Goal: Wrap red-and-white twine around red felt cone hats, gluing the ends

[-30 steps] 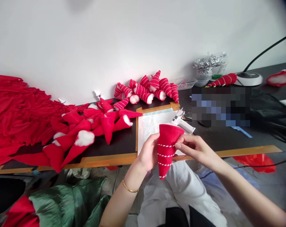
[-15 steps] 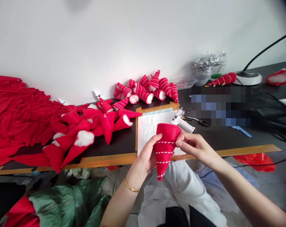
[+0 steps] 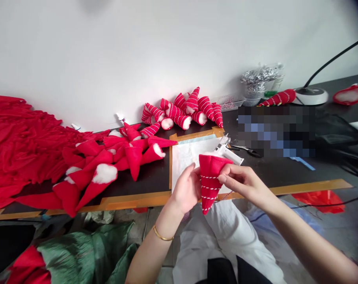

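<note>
A stuffed red felt cone (image 3: 211, 173) is held point down above the table's front edge, with red-and-white cord wound round its lower part. My right hand (image 3: 241, 179) pinches its right side between thumb and fingers. My left hand (image 3: 187, 187) supports it from the left; the thumb is raised off the felt and the other fingers are partly hidden behind the cone. A length of cord (image 3: 225, 196) trails below my right hand. Just beyond the cone, a white glue gun (image 3: 226, 152) lies on a white sheet (image 3: 183, 157) taped to the table.
Plain stuffed red cones (image 3: 108, 157) lie to the left, beside a heap of red felt (image 3: 25, 146). Cord-wrapped cones (image 3: 181, 110) are piled against the wall. Black scissors (image 3: 248, 150) rest right of the glue gun. A lamp base (image 3: 310, 96) stands at the back right.
The cone has moved slightly right and up, and its top edge has turned and tilted. My left thumb has lifted off the felt. The right hand keeps its pinch.
</note>
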`<action>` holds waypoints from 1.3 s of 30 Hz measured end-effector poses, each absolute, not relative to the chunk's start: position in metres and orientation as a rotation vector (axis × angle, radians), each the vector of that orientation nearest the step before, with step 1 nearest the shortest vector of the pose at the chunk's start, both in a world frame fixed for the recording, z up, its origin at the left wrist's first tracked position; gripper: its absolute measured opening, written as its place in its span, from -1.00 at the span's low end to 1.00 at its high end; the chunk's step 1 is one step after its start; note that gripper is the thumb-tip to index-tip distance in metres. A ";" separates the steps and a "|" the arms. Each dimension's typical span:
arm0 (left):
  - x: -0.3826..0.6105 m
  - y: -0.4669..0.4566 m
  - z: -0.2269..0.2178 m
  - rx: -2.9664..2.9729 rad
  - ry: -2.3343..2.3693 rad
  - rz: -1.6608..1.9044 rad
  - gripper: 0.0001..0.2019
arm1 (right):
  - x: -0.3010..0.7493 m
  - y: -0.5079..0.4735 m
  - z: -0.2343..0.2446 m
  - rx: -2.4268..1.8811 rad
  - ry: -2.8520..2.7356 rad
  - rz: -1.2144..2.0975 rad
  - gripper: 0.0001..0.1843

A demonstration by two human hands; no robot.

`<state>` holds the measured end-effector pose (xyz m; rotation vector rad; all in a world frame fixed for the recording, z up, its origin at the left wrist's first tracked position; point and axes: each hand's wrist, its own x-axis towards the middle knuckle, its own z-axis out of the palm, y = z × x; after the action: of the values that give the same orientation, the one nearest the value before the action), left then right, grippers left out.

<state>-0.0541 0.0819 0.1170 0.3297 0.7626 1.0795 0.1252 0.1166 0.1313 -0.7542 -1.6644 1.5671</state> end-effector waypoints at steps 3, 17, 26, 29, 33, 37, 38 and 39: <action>-0.050 0.079 0.119 0.566 0.758 1.089 -0.49 | 0.124 0.117 0.133 -0.757 -1.693 1.546 -0.52; -0.060 0.073 0.113 0.280 0.818 1.072 -0.80 | 0.131 0.121 0.131 -0.731 -1.590 1.599 -0.59; -0.061 0.079 0.120 0.303 0.633 0.992 -0.66 | 0.128 0.122 0.131 -0.722 -1.553 1.680 -0.60; -0.056 0.079 0.121 0.361 0.721 1.011 -0.58 | 0.127 0.122 0.130 -0.699 -1.553 1.699 -0.60; -0.051 0.080 0.119 0.322 0.844 1.026 -0.66 | 0.128 0.124 0.129 -0.692 -1.581 1.655 -0.63; -0.055 0.081 0.116 0.230 0.852 1.036 -0.71 | 0.131 0.125 0.127 -0.693 -1.605 1.617 -0.65; -0.056 0.082 0.115 0.219 0.856 1.041 -0.72 | 0.131 0.125 0.127 -0.695 -1.610 1.611 -0.64; -0.057 0.082 0.115 0.211 0.851 1.039 -0.72 | 0.131 0.125 0.126 -0.699 -1.614 1.604 -0.63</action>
<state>-0.0575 0.0816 0.1150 0.2112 0.8509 1.0391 0.1314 0.1249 0.1259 -0.6992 -1.6141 1.6037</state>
